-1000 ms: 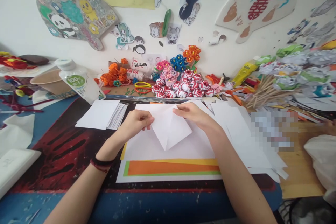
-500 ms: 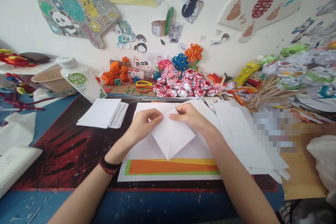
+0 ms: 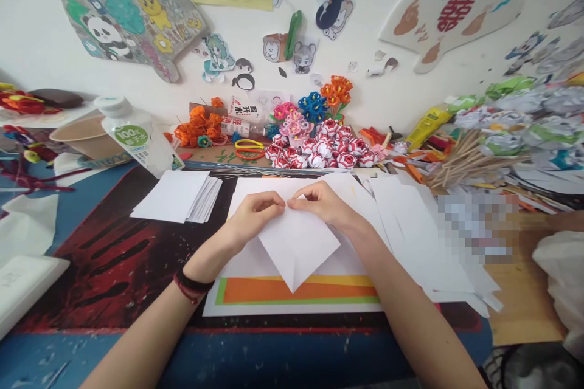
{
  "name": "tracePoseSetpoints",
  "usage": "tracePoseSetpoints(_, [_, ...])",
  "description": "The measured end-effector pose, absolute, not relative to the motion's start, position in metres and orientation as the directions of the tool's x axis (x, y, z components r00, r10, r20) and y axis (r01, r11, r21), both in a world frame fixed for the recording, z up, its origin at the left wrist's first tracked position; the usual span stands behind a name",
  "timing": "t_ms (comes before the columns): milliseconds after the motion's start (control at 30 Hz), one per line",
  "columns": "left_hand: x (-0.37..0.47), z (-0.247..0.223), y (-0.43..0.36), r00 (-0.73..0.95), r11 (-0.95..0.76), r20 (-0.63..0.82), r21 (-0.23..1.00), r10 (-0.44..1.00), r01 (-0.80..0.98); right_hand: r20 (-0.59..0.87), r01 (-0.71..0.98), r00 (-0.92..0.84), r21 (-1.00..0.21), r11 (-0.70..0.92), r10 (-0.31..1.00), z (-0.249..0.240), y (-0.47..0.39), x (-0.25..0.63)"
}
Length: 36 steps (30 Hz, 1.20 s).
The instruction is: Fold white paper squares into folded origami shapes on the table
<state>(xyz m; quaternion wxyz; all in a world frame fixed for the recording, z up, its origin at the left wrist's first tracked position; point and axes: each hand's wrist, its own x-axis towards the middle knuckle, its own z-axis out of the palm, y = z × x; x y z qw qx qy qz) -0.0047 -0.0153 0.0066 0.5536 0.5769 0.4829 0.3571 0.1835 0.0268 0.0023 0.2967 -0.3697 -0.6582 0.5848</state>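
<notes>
A square of white paper (image 3: 298, 242), turned like a diamond with one corner toward me, is held up in the middle. A faint crease shows near its lower corner. My left hand (image 3: 256, 214) pinches its top edge between thumb and fingers. Close beside it, my right hand (image 3: 322, 202) pinches the same edge, and the fingertips of both hands nearly meet. Under the paper lie larger white sheets (image 3: 237, 267). An orange strip (image 3: 292, 290) with yellow and green edges shows just below the near corner.
A stack of white paper squares (image 3: 171, 194) lies at left, near a leaning white bottle (image 3: 137, 140). Red-and-white paper flowers (image 3: 326, 149) stand at the back. More white sheets (image 3: 420, 243) and a bundle of wooden sticks (image 3: 469, 161) are at right. A white box (image 3: 30, 289) sits far left.
The paper's lower corner has come nearer to me and now overlaps the orange strip. My right hand has shifted slightly left along the top edge, closer to my left hand.
</notes>
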Motion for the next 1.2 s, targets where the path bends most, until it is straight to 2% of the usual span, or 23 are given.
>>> tracePoseSetpoints(233, [-0.031, 0.014, -0.008, 0.292, 0.026, -0.093, 0.974, 0.952, 0.225, -0.048, 0.077, -0.377, -0.997, -0.021, 0.925, 0.003, 0.039, 0.211])
tracePoseSetpoints(333, [-0.039, 0.018, -0.005, 0.204, 0.007, -0.059, 0.969, 0.977, 0.248, -0.018, 0.002, -0.255, -1.000, -0.018, 0.967, 0.004, 0.042, 0.218])
tracePoseSetpoints(400, [-0.038, 0.019, -0.005, 0.132, -0.032, -0.008, 0.954, 0.991, 0.298, -0.002, -0.032, -0.234, -0.999, -0.010, 0.972, 0.003, 0.042, 0.217])
tracePoseSetpoints(533, [-0.024, 0.016, -0.009, 0.166, -0.100, 0.045, 0.934, 0.985, 0.343, -0.007, -0.014, -0.298, -1.000, -0.011, 0.954, 0.000, 0.038, 0.204])
tracePoseSetpoints(633, [-0.018, 0.013, -0.011, 0.138, -0.067, 0.024, 0.948, 0.990, 0.311, 0.006, 0.028, -0.362, -0.999, 0.018, 0.932, 0.000, 0.035, 0.198])
tracePoseSetpoints(733, [-0.019, 0.011, -0.011, 0.121, -0.043, 0.006, 0.951, 0.993, 0.305, 0.012, 0.105, -0.526, -0.991, 0.080, 0.851, 0.003, 0.033, 0.198])
tracePoseSetpoints(833, [-0.021, 0.008, -0.011, 0.187, -0.084, 0.013, 0.922, 0.982, 0.377, -0.031, 0.143, -0.646, -0.987, 0.080, 0.763, 0.003, 0.032, 0.197])
tracePoseSetpoints(1033, [-0.009, 0.000, -0.013, 0.229, -0.164, 0.058, 0.866, 0.972, 0.473, -0.031, 0.161, -0.661, -0.982, 0.102, 0.750, -0.009, 0.033, 0.184])
tracePoseSetpoints(1200, [-0.019, 0.000, -0.006, 0.174, -0.124, 0.058, 0.908, 0.983, 0.400, -0.023, 0.167, -0.628, -0.980, 0.106, 0.778, -0.017, 0.043, 0.192])
